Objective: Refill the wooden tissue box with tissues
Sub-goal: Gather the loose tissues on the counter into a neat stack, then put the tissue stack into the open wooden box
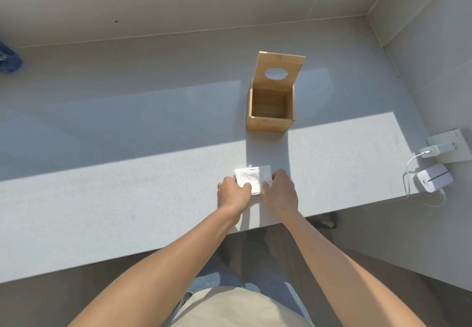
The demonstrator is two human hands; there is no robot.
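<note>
A wooden tissue box (269,122) stands on the grey counter, its hinged lid (279,67) with an oval hole tipped up at the back. The inside looks empty. Nearer to me, a white stack of tissues (252,176) lies flat on the counter in the sunlight. My left hand (233,192) grips the stack's left side and my right hand (279,191) grips its right side, fingers curled over the edges. The stack rests roughly a hand's length in front of the box.
The counter (127,194) runs left to right with its front edge close to my body. At the right wall a socket (452,145) holds a white charger, with a small white device (433,177) and cable beside it. A blue object (9,58) lies at the far left.
</note>
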